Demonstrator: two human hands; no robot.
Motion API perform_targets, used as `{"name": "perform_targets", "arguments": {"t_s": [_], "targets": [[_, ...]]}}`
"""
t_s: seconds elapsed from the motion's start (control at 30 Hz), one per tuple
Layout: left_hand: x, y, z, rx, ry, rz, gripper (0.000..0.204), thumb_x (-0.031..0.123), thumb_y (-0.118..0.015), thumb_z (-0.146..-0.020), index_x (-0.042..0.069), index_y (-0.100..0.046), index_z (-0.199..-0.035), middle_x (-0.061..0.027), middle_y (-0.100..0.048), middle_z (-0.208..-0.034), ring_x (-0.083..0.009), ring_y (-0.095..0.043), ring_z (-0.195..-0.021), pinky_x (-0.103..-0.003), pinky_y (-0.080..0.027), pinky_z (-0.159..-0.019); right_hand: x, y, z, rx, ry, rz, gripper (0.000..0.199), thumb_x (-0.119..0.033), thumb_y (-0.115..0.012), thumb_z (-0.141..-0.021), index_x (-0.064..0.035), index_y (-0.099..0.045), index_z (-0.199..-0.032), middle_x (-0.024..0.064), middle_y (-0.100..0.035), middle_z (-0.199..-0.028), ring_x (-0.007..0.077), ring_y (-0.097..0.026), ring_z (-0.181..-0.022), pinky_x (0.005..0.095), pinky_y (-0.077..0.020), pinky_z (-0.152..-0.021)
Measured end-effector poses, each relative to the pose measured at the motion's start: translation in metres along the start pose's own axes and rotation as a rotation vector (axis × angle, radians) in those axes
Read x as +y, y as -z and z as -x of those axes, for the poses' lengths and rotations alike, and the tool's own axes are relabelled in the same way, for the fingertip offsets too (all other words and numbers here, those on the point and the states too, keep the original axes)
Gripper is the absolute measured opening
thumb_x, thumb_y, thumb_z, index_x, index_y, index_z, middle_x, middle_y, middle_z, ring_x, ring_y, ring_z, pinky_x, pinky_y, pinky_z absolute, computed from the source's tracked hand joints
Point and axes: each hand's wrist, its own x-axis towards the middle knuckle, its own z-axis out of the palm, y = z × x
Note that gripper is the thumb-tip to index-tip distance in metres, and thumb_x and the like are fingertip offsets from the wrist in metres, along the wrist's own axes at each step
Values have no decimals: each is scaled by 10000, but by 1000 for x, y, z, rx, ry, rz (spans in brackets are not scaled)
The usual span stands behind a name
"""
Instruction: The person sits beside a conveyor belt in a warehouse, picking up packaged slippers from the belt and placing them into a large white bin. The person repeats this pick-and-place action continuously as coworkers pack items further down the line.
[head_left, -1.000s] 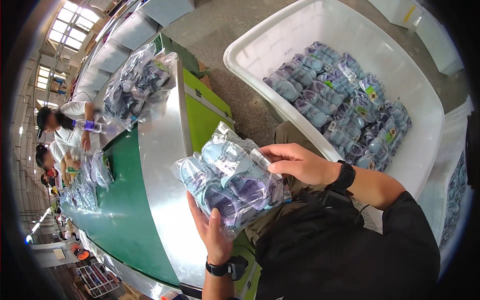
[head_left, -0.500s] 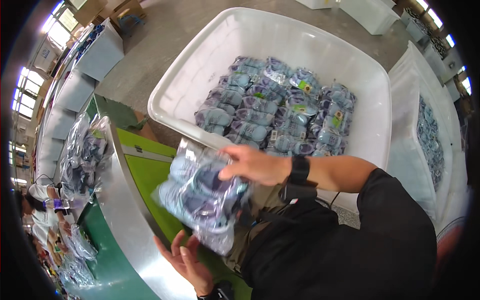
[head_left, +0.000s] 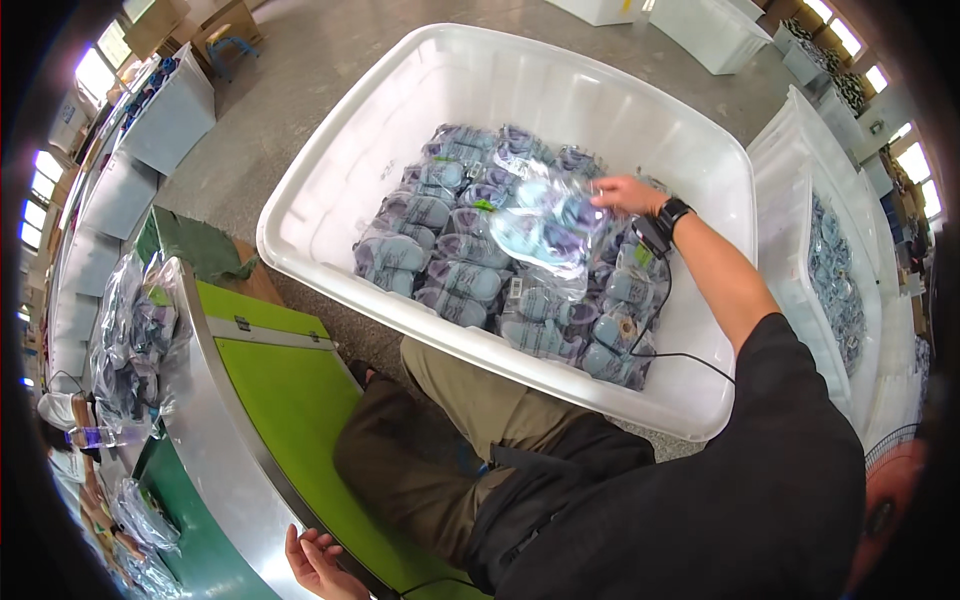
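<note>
My right hand [head_left: 628, 194] is closed on the edge of a clear plastic bag of light blue and purple shoes [head_left: 545, 235]. It holds the bag over a large white bin [head_left: 560, 85], above rows of similar bagged shoes [head_left: 465, 275]. Whether the bag touches the ones beneath, I cannot tell. By the metal edge of the workbench [head_left: 235, 450], my left hand [head_left: 318, 565] is empty, its fingers loosely bent and apart.
More bagged shoes [head_left: 135, 340] are piled at the left on the bench, which has a green panel [head_left: 290, 400]. A second white bin [head_left: 780, 230] with shoes stands at the right. A cable [head_left: 690, 358] runs from my right wrist. Another person [head_left: 75, 470] works at far left.
My right hand has carried the bagged shoes from beside the bench, up and right, over the bin. My left hand has moved down and left, away from the bag.
</note>
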Motion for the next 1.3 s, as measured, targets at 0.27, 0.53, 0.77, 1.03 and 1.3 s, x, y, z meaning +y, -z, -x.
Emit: {"name": "perform_targets", "arguments": {"t_s": [0.27, 0.53, 0.77, 1.03, 1.3], "targets": [[2, 4, 1, 35, 19, 36, 319, 156, -580, -1038, -8, -567, -1311, -108, -678, -1005, -169, -657, -808, -264, -536, -673, 65, -91, -20, 154, -195, 365, 600, -362, -701, -861, -93, -592, -1387, 228, -543, -1434, 392, -492, -1345, 451, -406, -1120], [0, 0, -1, 107, 19, 1, 294, 162, -600, -1026, 0, -601, -1271, -96, -673, -961, -164, -650, -756, -253, -528, -627, 59, -159, -30, 27, -384, 605, 839, -484, -728, -855, -191, -375, -1557, 141, -297, -1615, 356, -257, -1504, 622, -291, -1161], [1, -6, -4, 144, 17, -18, 288, 172, -601, -1012, 7, -602, -1248, -85, -672, -942, -154, -628, -734, -244, -486, -585, 83, -157, -51, 316, -332, 523, 862, -566, -690, -873, -187, -355, -1570, 185, -254, -1628, 357, -237, -1513, 588, -250, -1172], [-1, -10, -6, 215, 3, -75, 302, 198, -599, -1005, -1, -601, -1233, -87, -663, -908, -149, -581, -705, -252, -453, -581, 96, -150, -66, 184, -377, 472, 1017, -682, -720, -781, -244, -296, -1595, 186, -309, -1608, 359, -303, -1486, 622, -261, -1144], [8, -23, -3, 258, -22, -136, 358, 212, -625, -983, -38, -600, -1238, -89, -649, -871, -153, -543, -685, -266, -419, -590, 83, -151, -51, -83, -320, 505, 1012, -782, -682, -734, -294, -378, -1567, 181, -445, -1457, 380, -412, -1364, 620, -309, -1055]]}}
